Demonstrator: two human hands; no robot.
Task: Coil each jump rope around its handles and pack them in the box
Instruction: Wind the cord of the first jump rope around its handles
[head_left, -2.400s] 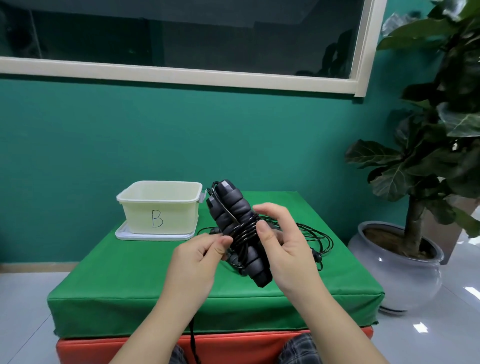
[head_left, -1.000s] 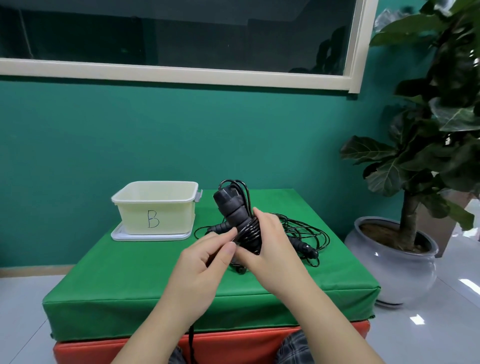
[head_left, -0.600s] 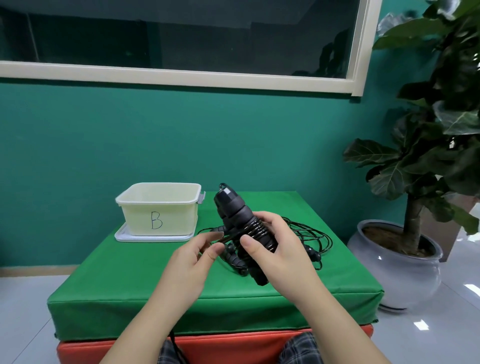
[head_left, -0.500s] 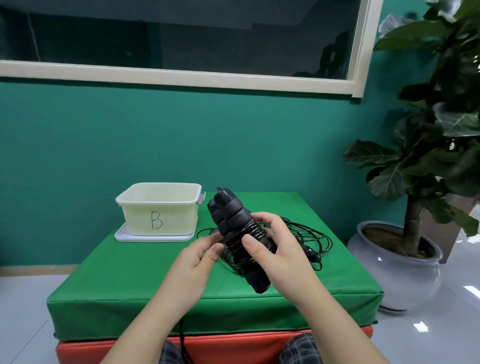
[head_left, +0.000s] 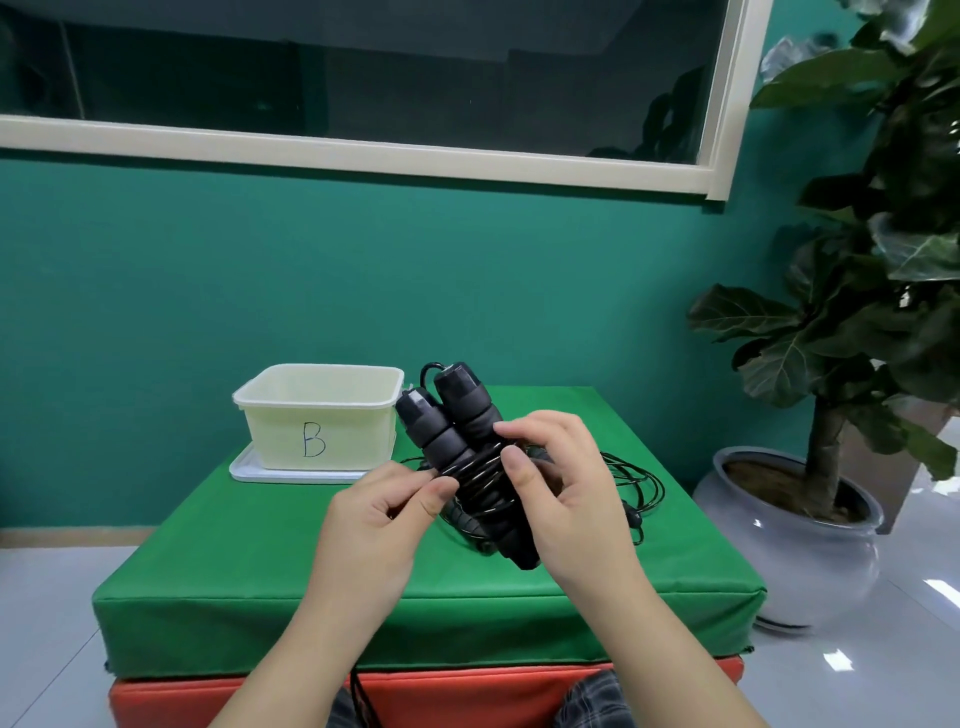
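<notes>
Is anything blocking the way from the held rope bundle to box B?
Nothing visible does. The right hand holds the paired handles and the left hand pinches the cord. The box sits open beside them on the left, only bare green mat between.

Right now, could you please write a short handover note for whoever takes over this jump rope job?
Right hand: grips the two black handles, held together with several cord turns around them.
Left hand: pinches the cord beside the coils, mid-wrap.
Slack cord hangs down below the green mat.
Another rope lies loose on the mat behind the hands.
Box B stands at the mat's far left on a white tray; its contents can't be seen.
Left: finish this coil, pack it, then coil and pack the loose rope.
</notes>
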